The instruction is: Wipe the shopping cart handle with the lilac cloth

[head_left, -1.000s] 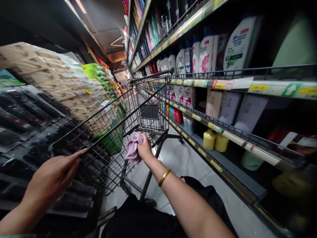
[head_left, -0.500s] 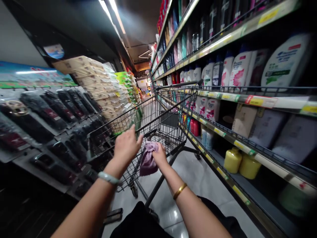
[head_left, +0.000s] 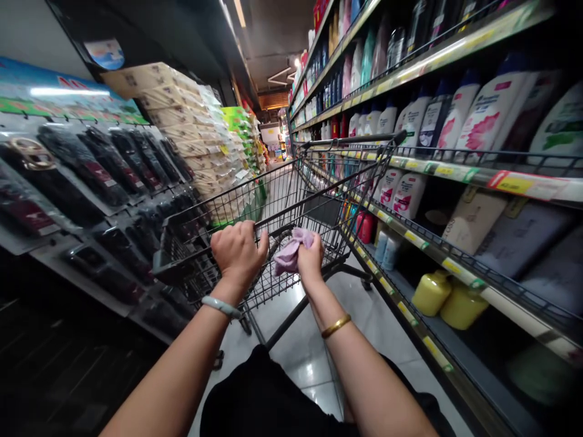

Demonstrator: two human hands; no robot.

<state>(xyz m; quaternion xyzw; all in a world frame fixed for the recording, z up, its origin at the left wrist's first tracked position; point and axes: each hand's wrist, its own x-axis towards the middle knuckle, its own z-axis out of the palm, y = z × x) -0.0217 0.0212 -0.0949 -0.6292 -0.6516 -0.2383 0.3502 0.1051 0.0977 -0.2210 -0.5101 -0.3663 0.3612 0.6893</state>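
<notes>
A black wire shopping cart (head_left: pixel 277 290) stands in the aisle in front of me, turned sideways. My left hand (head_left: pixel 239 252), with a pale bangle at the wrist, has its fingers curled over the near top rim of the cart; the thumb sticks up apart. In my right hand (head_left: pixel 311 261), gold bracelet at the wrist, a bunched light-purple cloth (head_left: pixel 288 257) is gripped. The cloth hangs beside the cart's near wire side; whether it touches the wires I cannot tell. My right fingers are partly hidden by the cloth.
Shelves on the right hold white shampoo bottles (head_left: pixel 487 115) and yellow jars (head_left: pixel 430 294). Packaged belts (head_left: pixel 86 158) hang on a rack at left, near the cart's end. Behind it rises a stack of beige packs (head_left: pixel 175 115). Tiled floor (head_left: pixel 296 364) runs below.
My left fingers have curled down onto the cart rim. My right hand has risen with the cloth, which is more bunched now. The view has shifted slightly.
</notes>
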